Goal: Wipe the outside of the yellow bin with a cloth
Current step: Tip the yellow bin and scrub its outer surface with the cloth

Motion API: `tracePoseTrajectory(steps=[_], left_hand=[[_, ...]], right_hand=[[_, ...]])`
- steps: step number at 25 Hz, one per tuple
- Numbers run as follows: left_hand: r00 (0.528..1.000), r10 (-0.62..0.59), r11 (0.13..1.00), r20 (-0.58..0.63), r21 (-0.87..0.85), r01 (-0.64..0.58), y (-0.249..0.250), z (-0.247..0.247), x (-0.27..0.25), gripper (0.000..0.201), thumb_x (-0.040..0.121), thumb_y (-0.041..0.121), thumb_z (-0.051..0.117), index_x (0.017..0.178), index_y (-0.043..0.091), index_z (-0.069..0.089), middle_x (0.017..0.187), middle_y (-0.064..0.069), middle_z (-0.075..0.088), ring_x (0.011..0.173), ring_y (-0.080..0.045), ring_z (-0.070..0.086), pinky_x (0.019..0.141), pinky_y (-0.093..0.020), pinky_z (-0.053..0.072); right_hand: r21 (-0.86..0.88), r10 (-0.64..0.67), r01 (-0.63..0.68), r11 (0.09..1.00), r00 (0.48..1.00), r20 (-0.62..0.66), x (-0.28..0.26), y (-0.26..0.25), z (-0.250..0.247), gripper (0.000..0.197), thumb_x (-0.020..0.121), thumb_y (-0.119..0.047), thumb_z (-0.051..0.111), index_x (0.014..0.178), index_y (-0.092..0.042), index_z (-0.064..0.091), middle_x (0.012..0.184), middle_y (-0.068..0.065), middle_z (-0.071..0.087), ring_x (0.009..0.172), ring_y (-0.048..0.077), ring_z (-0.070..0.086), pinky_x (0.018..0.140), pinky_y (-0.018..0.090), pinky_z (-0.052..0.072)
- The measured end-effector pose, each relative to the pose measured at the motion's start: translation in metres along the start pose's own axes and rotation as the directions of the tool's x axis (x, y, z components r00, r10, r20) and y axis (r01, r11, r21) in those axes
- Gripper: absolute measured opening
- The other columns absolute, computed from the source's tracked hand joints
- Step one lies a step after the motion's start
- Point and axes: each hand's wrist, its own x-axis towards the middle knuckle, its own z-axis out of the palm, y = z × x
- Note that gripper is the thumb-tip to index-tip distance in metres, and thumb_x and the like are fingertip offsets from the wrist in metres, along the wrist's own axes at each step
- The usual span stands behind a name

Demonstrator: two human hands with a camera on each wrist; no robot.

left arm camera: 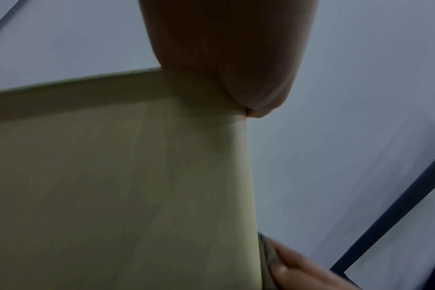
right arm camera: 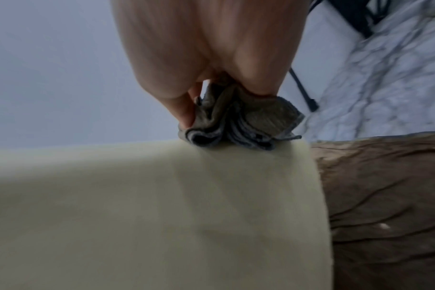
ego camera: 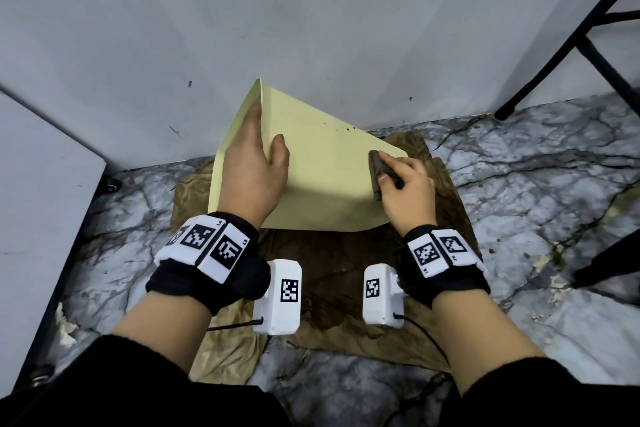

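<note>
I see the yellow bin [ego camera: 322, 180] lying tipped on brown paper [ego camera: 325, 288], its long side running away from me. My left hand [ego camera: 251, 170] grips its left edge. My right hand [ego camera: 405, 191], nearer the right side, pinches the cloth [ego camera: 375, 170] against it.

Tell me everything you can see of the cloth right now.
The cloth is small, grey-brown, looks like woven fabric, and is bunched into folds. The right hand grips it, fingers curled round it, pressing it onto the yellow bin near that face's right edge. Nothing else touches it.
</note>
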Motion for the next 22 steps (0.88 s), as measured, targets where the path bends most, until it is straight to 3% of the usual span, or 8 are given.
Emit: tracePoseTrajectory(steps=[3,6,9,15,18,20,22], left_hand=[[1.000,0.002,1.000,-0.006,0.013,-0.002,-0.001,0.001,0.002,0.051,0.090,0.014,0.045,0.138,0.008,0.029,0.134,-0.014,0.051,0.118,-0.029,0.050,0.091,-0.025,0.035],[1.000,0.008,1.000,-0.012,0.016,-0.008,-0.001,0.002,0.003,0.051,0.090,0.013,0.045,0.138,0.007,0.029,0.137,-0.014,0.049,0.122,-0.029,0.048,0.093,-0.025,0.034],[1.000,0.017,1.000,-0.014,-0.007,-0.017,0.000,0.001,0.002,0.050,0.089,0.011,0.045,0.137,0.009,0.031,0.134,-0.012,0.052,0.118,-0.027,0.050,0.088,-0.020,0.035],[1.000,0.006,1.000,0.011,-0.018,-0.006,-0.001,0.000,0.001,0.051,0.090,0.013,0.044,0.139,0.011,0.030,0.134,-0.010,0.052,0.117,-0.025,0.050,0.085,-0.017,0.033],[1.000,-0.006,1.000,0.017,-0.025,0.007,-0.001,-0.001,0.001,0.051,0.090,0.014,0.044,0.139,0.013,0.029,0.134,-0.008,0.051,0.118,-0.023,0.050,0.085,-0.016,0.033],[1.000,-0.005,0.999,0.030,-0.037,0.006,0.001,-0.003,0.000,0.051,0.090,0.013,0.045,0.139,0.013,0.029,0.134,-0.007,0.052,0.117,-0.021,0.050,0.082,-0.013,0.032],[0.999,0.006,0.998,0.052,-0.058,-0.003,0.003,-0.005,-0.001,0.050,0.090,0.012,0.045,0.137,0.013,0.029,0.131,-0.004,0.052,0.112,-0.018,0.050,0.079,-0.012,0.032]], right_hand=[[0.017,-0.164,0.163,0.986,0.986,0.035,-0.015,-0.037,0.021,0.036,0.085,-0.010,0.052,0.117,-0.025,0.060,0.116,0.004,0.055,0.107,0.029,0.042,0.089,0.018,0.025],[0.028,-0.331,0.330,0.944,0.941,0.068,-0.027,-0.069,0.038,0.037,0.084,-0.012,0.052,0.117,-0.027,0.059,0.115,0.003,0.057,0.102,0.027,0.041,0.083,0.015,0.023],[0.038,-0.371,0.369,0.929,0.925,0.082,-0.027,-0.073,0.039,0.037,0.084,-0.014,0.050,0.118,-0.028,0.058,0.114,0.001,0.058,0.103,0.028,0.043,0.081,0.007,0.023],[0.031,-0.180,0.178,0.983,0.981,0.066,-0.009,-0.035,0.016,0.035,0.086,-0.012,0.052,0.115,-0.028,0.060,0.115,0.002,0.057,0.109,0.028,0.044,0.091,0.016,0.026],[0.045,-0.066,0.065,0.997,0.997,0.027,0.003,-0.008,0.006,0.033,0.085,-0.011,0.053,0.114,-0.025,0.062,0.111,0.001,0.055,0.113,0.031,0.047,0.104,0.032,0.035],[0.056,0.026,-0.027,0.998,1.000,0.010,0.009,0.007,-0.001,0.033,0.085,-0.012,0.053,0.114,-0.024,0.062,0.108,-0.003,0.051,0.114,0.031,0.047,0.106,0.041,0.037],[0.043,0.104,-0.104,0.994,0.995,-0.006,0.012,0.019,-0.009,0.033,0.086,-0.012,0.053,0.115,-0.023,0.061,0.114,0.001,0.053,0.116,0.030,0.047,0.106,0.038,0.037]])
